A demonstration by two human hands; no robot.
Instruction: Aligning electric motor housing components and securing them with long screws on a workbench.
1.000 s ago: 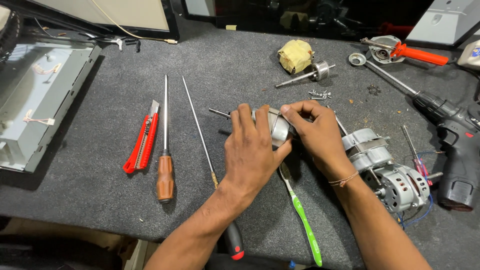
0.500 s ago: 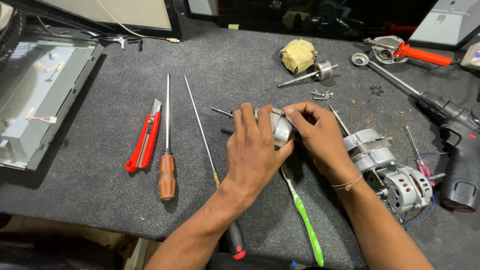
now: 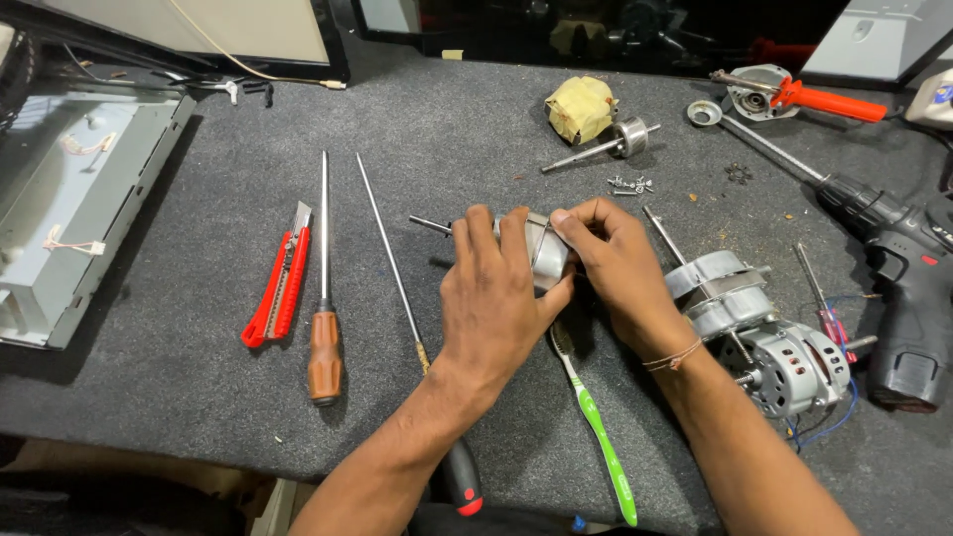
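Little changed since earlier frames: hands barely shifted. Left hand (image 3: 501,298) clamps motor part (image 3: 544,253) at mat (image 3: 199,417) centre; right hand (image 3: 615,263) pinches its edge. Best done with left steadying (shaft (image 3: 429,225) pokes out left), right fingertips working gently. Toothbrush (image 3: 596,432) near.

The desk (image 3: 476,129) is dark grey and speckled. The motor part (image 3: 549,253) between the two hands is shiny silver. On the left lies a red knife (image 3: 280,288) with a silver blade, and beside it a screwdriver (image 3: 324,347) with a brown handle. Near the hands, the toothbrush (image 3: 601,437) is bright green and white. Another screwdriver handle (image 3: 462,481) is black with a red tip. On the right, the motor (image 3: 784,362) is silver-grey with blue wires. The drill (image 3: 908,283) is black with a little red. Far off sit a yellow wrapped lump (image 3: 581,107) and an orange-handled tool (image 3: 829,99).
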